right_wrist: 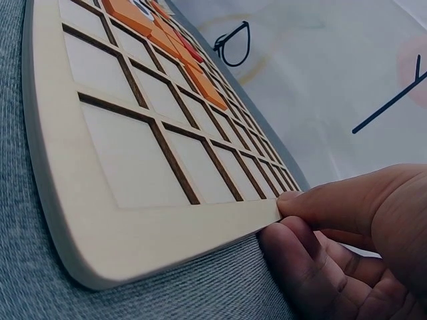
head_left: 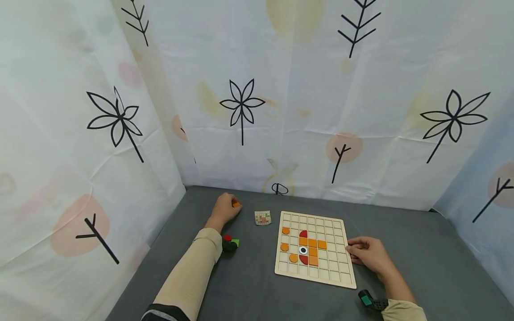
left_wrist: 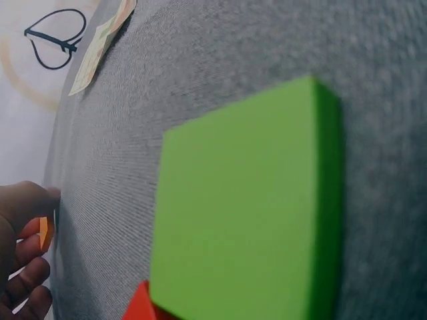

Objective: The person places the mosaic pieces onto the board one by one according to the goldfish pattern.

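Far over on the left of the grey table, my left hand (head_left: pixel 225 208) pinches a small orange piece (left_wrist: pixel 45 233) between thumb and fingers. Under the left wrist lie a green square tile (left_wrist: pixel 237 200) and a red piece (head_left: pixel 227 237). A wooden grid board (head_left: pixel 335 265) lies flat right of centre. My right hand (head_left: pixel 370 255) grips its right edge, thumb on the rim and fingers curled at the side. In the board's cells sit several orange square tiles (head_left: pixel 312 243), red rounded pieces (head_left: pixel 303 233), orange discs (head_left: pixel 284 247) and a black-and-white eye piece (head_left: pixel 303 250).
A small printed card (head_left: pixel 263 217) with a coloured grid pattern lies between the left hand and the board. White cloth walls (head_left: pixel 297 156) with plant drawings enclose the grey table (head_left: pixel 249 285) at the back and sides. Each wrist wears a dark camera band (head_left: pixel 371 302).
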The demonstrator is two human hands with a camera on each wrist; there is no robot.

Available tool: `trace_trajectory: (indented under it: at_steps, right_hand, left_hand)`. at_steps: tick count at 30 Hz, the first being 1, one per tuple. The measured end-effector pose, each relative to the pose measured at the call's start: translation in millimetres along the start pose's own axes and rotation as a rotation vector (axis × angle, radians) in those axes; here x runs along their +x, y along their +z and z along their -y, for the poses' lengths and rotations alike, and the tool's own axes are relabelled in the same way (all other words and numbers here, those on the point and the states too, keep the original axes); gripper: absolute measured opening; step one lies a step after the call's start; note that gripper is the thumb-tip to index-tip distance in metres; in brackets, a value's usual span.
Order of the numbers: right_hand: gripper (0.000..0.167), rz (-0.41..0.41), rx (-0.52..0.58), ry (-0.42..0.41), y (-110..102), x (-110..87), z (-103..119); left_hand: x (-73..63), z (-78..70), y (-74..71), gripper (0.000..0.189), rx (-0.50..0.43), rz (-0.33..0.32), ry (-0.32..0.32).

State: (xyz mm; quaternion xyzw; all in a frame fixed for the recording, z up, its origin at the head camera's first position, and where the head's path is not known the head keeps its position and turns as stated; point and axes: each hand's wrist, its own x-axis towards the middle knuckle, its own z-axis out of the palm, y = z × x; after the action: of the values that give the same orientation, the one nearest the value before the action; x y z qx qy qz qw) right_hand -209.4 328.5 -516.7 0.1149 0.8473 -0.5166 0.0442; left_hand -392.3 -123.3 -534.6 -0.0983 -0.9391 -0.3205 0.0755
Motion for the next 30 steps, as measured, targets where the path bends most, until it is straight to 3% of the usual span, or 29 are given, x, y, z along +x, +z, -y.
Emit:
trace_trajectory:
  at_steps: [7, 14, 23, 30]
  right_hand:
    - [0.037, 0.004, -0.005, 0.001, -1, -0.5, 0]
    - [0.037, 0.008, -0.003, 0.003, -1, -1.1, 0]
    - [0.038, 0.010, -0.017, -0.008, -1, 0.4, 0]
    - [0.038, 0.011, -0.019, -0.011, -1, 1.0, -2]
  left_hand:
    - [-4.4, -22.6, 3.1, 0.025, -0.045, 0.012, 0.134]
    - [-16.3, -73.2, 15.8, 0.027, -0.112, 0.073, 0.309]
    - [-53.4, -147.6, 51.2, 0.030, -0.103, 0.251, 0.569]
    - [-79.8, -181.7, 87.0, 0.026, -0.019, 0.279, 0.710]
